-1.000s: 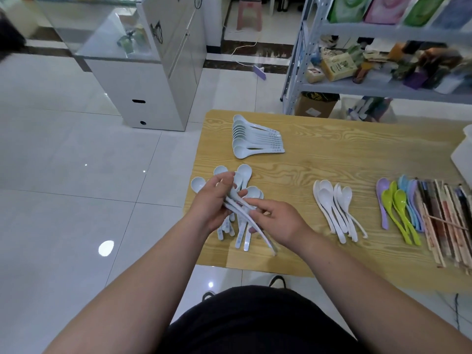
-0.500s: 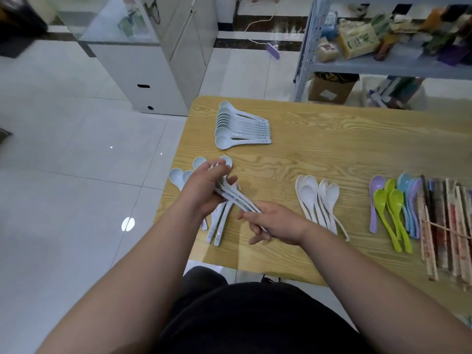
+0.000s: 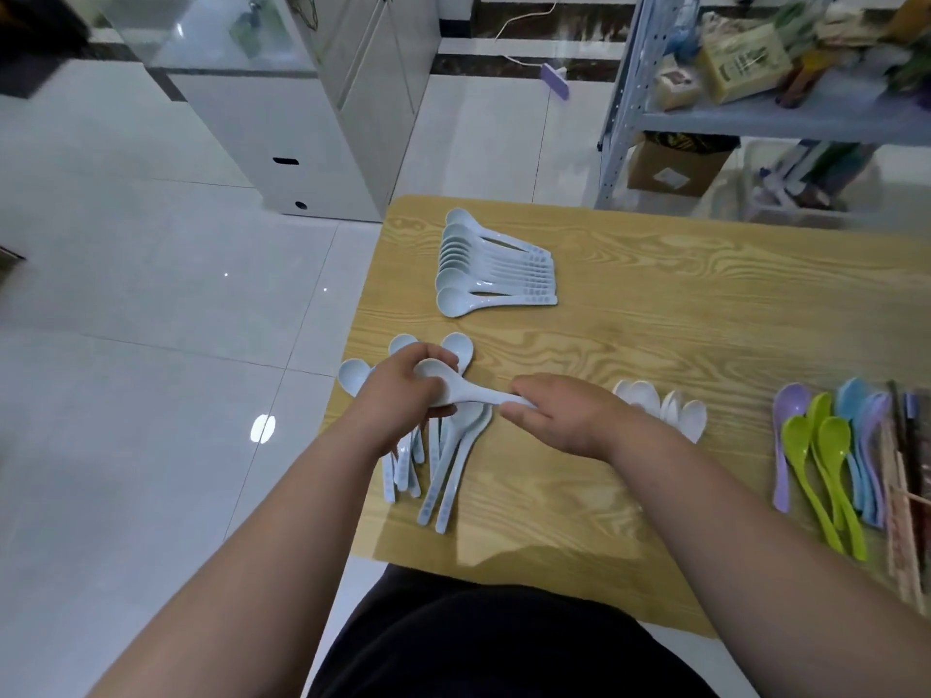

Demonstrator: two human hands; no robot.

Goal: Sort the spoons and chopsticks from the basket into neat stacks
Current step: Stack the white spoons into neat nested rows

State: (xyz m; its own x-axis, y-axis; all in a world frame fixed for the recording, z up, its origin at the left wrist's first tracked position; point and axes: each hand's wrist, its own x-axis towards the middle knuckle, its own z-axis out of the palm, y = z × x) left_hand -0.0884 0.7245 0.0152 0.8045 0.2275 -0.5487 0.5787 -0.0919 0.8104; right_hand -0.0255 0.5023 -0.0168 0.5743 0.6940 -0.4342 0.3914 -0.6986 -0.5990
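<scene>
A bunch of pale blue spoons (image 3: 466,391) lies level between my hands above the wooden table (image 3: 680,335). My left hand (image 3: 400,390) grips the bowl end; my right hand (image 3: 564,415) pinches the handle end. Under them more pale blue spoons (image 3: 443,476) lie loose near the table's left edge. A neat row of pale blue spoons (image 3: 491,267) sits further back. White spoons (image 3: 670,410) lie behind my right wrist. Purple, green and blue spoons (image 3: 826,455) and chopsticks (image 3: 907,496) lie at the right.
The table's left edge runs close to the loose spoons, with white tiled floor (image 3: 151,370) beyond. A white cabinet (image 3: 312,118) stands at the back left. A metal shelf (image 3: 755,108) with boxes stands behind the table.
The bunch of spoons between my hands has turned from slanted to level. My right hand has slid along to the handle ends. The view has shifted, moving the table rightwards.
</scene>
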